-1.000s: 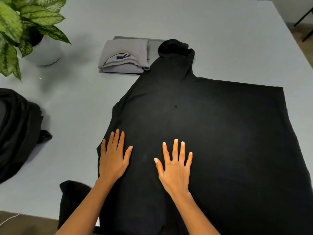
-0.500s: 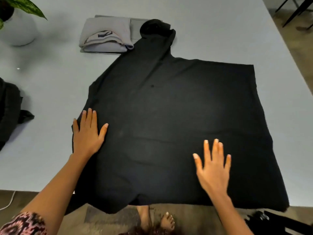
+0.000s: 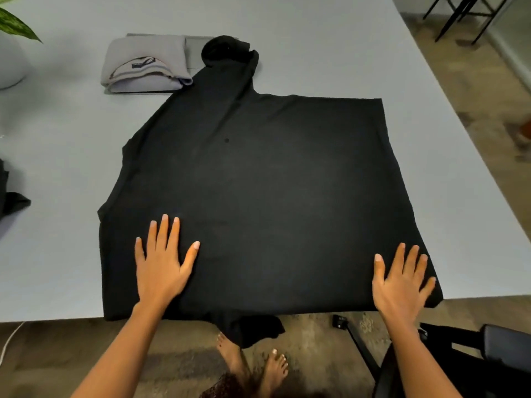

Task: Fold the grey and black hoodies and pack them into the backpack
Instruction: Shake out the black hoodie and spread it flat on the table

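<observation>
Black hoodie (image 3: 273, 196) lay flat under straight, spread fingers (image 3: 164, 234), the left hand (image 3: 161, 265) and right hand (image 3: 402, 285) pressing its near end at the table (image 3: 316, 38) edge. Soft, limp and light, it would likely fold best gripped along its side edges. A folded grey hoodie (image 3: 143, 64) sat beyond.
</observation>
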A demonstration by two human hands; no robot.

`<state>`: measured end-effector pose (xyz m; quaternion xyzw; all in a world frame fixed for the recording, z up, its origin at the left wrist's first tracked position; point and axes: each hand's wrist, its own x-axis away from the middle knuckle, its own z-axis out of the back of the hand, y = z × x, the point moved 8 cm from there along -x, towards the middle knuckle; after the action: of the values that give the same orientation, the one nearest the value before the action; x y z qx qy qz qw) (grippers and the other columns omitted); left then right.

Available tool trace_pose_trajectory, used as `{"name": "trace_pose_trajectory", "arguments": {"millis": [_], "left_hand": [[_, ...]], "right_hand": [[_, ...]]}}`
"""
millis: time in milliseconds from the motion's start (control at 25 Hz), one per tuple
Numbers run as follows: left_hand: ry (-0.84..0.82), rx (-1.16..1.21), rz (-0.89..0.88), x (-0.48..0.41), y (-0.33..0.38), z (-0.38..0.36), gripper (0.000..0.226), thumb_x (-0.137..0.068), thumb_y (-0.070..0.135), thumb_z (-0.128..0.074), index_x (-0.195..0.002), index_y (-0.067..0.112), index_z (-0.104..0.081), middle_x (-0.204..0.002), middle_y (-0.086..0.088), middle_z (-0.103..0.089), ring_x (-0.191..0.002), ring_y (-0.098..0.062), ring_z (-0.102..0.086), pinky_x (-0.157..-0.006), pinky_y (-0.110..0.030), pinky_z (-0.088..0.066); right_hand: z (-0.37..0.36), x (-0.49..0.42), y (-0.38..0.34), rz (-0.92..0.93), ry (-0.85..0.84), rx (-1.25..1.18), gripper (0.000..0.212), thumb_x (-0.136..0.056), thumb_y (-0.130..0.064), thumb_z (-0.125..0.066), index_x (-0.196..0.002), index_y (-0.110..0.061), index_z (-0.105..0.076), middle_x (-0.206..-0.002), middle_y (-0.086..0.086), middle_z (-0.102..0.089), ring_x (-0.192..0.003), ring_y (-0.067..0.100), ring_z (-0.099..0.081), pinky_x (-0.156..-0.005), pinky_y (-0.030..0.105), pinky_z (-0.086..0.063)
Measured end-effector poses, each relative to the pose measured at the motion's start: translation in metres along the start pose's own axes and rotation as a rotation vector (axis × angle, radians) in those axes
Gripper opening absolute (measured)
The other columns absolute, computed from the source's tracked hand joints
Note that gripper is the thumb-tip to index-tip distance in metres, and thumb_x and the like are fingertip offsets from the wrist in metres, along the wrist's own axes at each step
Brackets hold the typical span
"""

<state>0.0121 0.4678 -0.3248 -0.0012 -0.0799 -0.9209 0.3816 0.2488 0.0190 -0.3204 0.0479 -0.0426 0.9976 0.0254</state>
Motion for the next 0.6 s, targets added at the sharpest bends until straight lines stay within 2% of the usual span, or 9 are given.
{"name": "trace_pose_trajectory", "arguments": {"millis": [200, 320, 440, 520, 600], "left_hand": [[0.0, 0.027, 0.058, -0.018, -0.021, 0.007, 0.083, -0.093, 0.069, -0.013, -0.157, 0.017, -0.013, -0.165, -0.003, -0.007, -0.152, -0.02, 0.002, -0.121, -0.051, -0.001], [0.048, 0.04, 0.089, -0.052, -0.029, 0.017, 0.076, -0.099, 0.061, -0.019, -0.156, 0.011, -0.016, -0.164, -0.007, -0.01, -0.152, -0.022, -0.001, -0.121, -0.051, 0.001], [0.071, 0.108, 0.169, -0.103, -0.042, 0.036, 0.068, -0.103, 0.049, -0.027, -0.155, 0.006, -0.02, -0.164, -0.012, -0.012, -0.152, -0.026, -0.004, -0.122, -0.052, -0.005], [0.057, 0.103, 0.203, -0.133, -0.058, 0.043, 0.063, -0.104, 0.045, -0.028, -0.155, 0.008, -0.021, -0.164, -0.012, -0.011, -0.151, -0.028, -0.004, -0.121, -0.053, -0.004], [-0.001, 0.044, 0.151, -0.157, -0.069, 0.045, 0.06, -0.105, 0.043, -0.026, -0.156, 0.013, -0.019, -0.165, -0.008, -0.007, -0.152, -0.026, 0.0, -0.12, -0.052, -0.002]], "right_hand": [[0.004, -0.009, -0.005, -0.154, -0.008, -0.091, 0.087, -0.09, -0.066, -0.003, -0.156, -0.009, -0.006, -0.164, 0.011, 0.001, -0.15, 0.027, 0.008, -0.118, 0.055, 0.004], [0.004, -0.033, -0.052, -0.01, 0.001, -0.124, 0.077, -0.097, -0.059, -0.012, -0.156, -0.008, -0.007, -0.163, 0.013, 0.001, -0.151, 0.026, 0.007, -0.118, 0.053, 0.004], [-0.005, -0.057, -0.096, 0.163, -0.047, -0.069, 0.071, -0.099, -0.056, -0.016, -0.155, -0.013, -0.007, -0.164, 0.01, 0.0, -0.151, 0.024, 0.004, -0.118, 0.053, -0.001], [-0.008, -0.068, -0.101, 0.137, -0.036, -0.041, 0.073, -0.098, -0.059, -0.014, -0.156, -0.015, -0.008, -0.164, 0.008, -0.003, -0.151, 0.024, 0.001, -0.119, 0.056, -0.006], [-0.006, -0.068, -0.098, 0.074, -0.003, -0.045, 0.076, -0.096, -0.061, -0.011, -0.156, -0.014, -0.01, -0.164, 0.007, -0.007, -0.151, 0.026, -0.002, -0.119, 0.057, -0.009]]}}
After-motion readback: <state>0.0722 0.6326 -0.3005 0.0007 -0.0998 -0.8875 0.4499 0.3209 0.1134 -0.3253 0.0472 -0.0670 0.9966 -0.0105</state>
